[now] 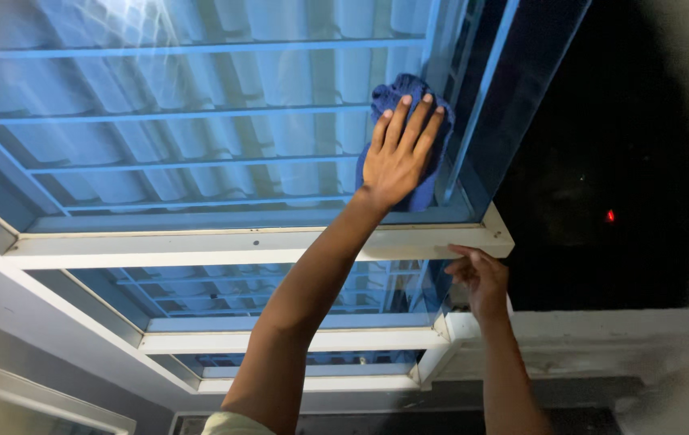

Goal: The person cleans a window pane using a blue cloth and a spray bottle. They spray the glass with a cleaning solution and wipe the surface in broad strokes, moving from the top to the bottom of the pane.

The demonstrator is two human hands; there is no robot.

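Note:
My left hand (399,153) lies flat with its fingers spread on a crumpled blue cloth (397,90), pressing it against the glass pane (199,121) of an open window near the pane's right edge. Lower down, my right hand (480,278) curls its fingers around the corner of the white window frame (240,242), just under the frame's lower bar. White horizontal grille bars show through the glass.
A second glass pane (280,290) in a white frame sits below the first. To the right the opening is dark night with a small red light (610,215). A pale wall ledge (602,338) runs under the frame at the lower right.

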